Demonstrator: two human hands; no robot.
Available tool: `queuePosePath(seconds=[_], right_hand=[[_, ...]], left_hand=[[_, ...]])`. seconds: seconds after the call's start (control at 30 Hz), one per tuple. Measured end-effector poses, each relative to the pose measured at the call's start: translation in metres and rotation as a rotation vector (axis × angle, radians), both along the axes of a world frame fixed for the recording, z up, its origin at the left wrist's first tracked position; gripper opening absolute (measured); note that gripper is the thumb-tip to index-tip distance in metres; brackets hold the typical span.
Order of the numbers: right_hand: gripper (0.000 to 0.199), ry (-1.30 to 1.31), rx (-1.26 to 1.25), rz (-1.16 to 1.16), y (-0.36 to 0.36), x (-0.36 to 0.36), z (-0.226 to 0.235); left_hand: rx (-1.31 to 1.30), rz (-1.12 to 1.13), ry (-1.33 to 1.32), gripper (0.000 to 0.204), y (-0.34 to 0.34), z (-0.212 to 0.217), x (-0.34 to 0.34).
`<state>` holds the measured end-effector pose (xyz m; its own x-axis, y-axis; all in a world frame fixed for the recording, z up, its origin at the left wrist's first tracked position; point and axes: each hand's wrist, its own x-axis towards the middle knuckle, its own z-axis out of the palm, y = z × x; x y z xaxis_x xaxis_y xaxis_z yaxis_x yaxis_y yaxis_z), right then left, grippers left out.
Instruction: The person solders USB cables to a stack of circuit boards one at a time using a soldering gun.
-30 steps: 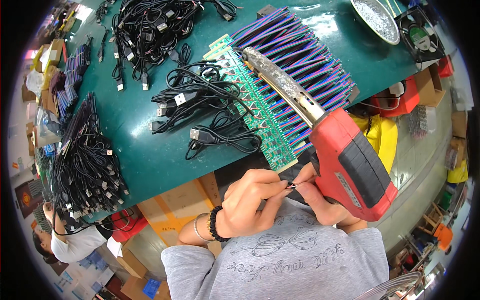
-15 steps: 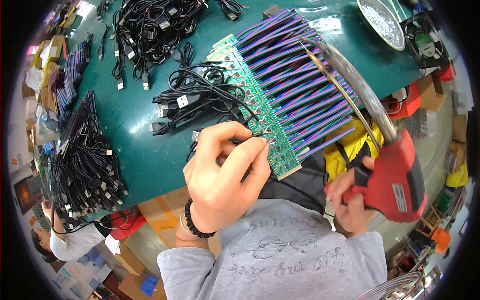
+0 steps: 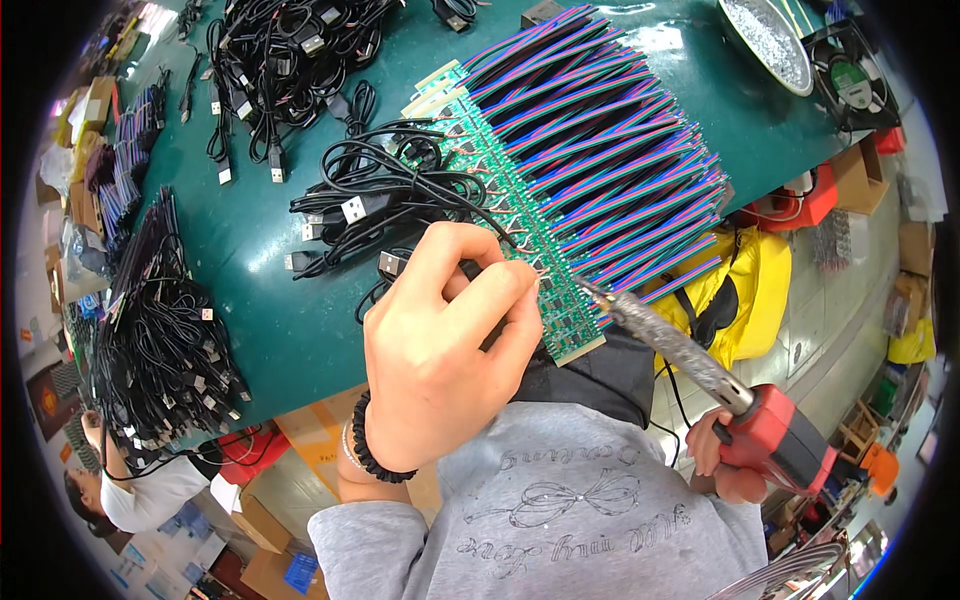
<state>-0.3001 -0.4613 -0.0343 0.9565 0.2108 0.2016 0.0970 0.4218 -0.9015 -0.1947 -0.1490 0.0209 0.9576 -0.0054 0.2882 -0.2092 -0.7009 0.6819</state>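
Observation:
My left hand (image 3: 440,350) is closed in a pinch at the lower part of a long green circuit board panel (image 3: 568,318). A black USB cable (image 3: 462,192) runs to its fingertips, which hide the cable's end. My right hand (image 3: 722,460) is wrapped round the handle of a red soldering gun (image 3: 785,440). The gun's metal barrel (image 3: 690,362) points up and left, its tip just right of the board. Several more USB cables lie along the board's left edge, joined to it by thin wires. Striped ribbon wires (image 3: 620,170) fan out from its right edge.
Heaps of black USB cables (image 3: 290,60) lie on the green table (image 3: 290,340) at the far left, with another bundle (image 3: 160,340) at the left edge. A metal dish (image 3: 765,45) and a small fan (image 3: 850,80) stand far right. Another person (image 3: 160,490) sits at lower left.
The soldering gun has swung down and left, from above the ribbon wires to the board's lower right edge. My left hand keeps its pinch at nearly the same spot.

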Motion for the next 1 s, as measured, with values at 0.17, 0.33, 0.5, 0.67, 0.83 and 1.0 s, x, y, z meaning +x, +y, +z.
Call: queuePosePath(seconds=[0.17,0.33,0.5,0.67,0.83,1.0], right_hand=[[0.056,0.307,-0.210,0.377,-0.011,0.027,0.023],[0.061,0.265,-0.238,0.319,-0.012,0.017,0.016],[0.059,0.182,-0.257,0.330,-0.030,0.005,0.000],[0.055,0.252,-0.189,0.266,-0.007,0.018,0.016],[0.101,-0.212,-0.078,0.342,0.010,0.044,-0.007],[0.096,-0.031,-0.219,0.010,0.020,0.027,0.007]], left_hand=[[-0.015,0.029,0.076,0.010,-0.002,0.003,-0.001],[-0.022,0.029,0.069,0.011,-0.002,0.003,0.000],[-0.036,0.026,0.069,0.011,-0.001,0.003,0.000],[-0.062,0.005,0.056,0.012,0.002,0.003,0.003],[-0.040,0.009,0.025,0.013,0.000,-0.002,-0.002],[-0.054,-0.127,0.021,0.008,0.010,0.003,0.004]])
